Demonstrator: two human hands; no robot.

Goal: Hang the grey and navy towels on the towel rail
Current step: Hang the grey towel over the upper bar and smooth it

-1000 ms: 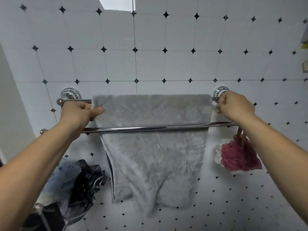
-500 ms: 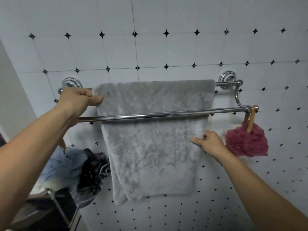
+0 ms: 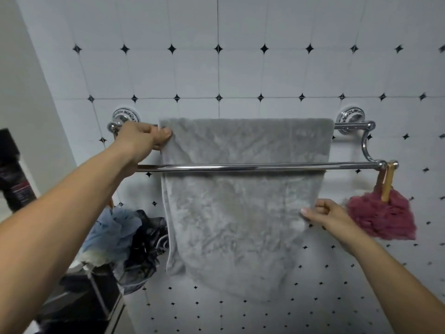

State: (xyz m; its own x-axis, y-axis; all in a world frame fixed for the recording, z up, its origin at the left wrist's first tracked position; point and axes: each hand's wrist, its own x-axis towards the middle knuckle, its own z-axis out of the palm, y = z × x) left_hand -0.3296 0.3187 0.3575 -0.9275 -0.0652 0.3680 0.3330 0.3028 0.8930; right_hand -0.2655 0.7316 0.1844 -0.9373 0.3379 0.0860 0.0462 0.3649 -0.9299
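Note:
The grey towel point(image 3: 243, 213) hangs over the back bar of a chrome double towel rail point(image 3: 240, 168) on the tiled wall, draping behind the front bar. My left hand point(image 3: 142, 138) pinches the towel's top left corner at the back bar. My right hand point(image 3: 322, 215) grips the towel's right edge below the front bar. No navy towel is in view.
A dark red bath pouf point(image 3: 382, 218) hangs from the rail's right end on a tan loop. Blue point(image 3: 113, 232) and black point(image 3: 147, 247) poufs hang at lower left above a dark rack point(image 3: 79, 300). A black bottle point(image 3: 12, 174) stands at the left edge.
My right hand dropped from the back bar's right end to the towel's right edge and closed on it. The towel's lower part now hangs smoother. My left hand stayed at the top left corner.

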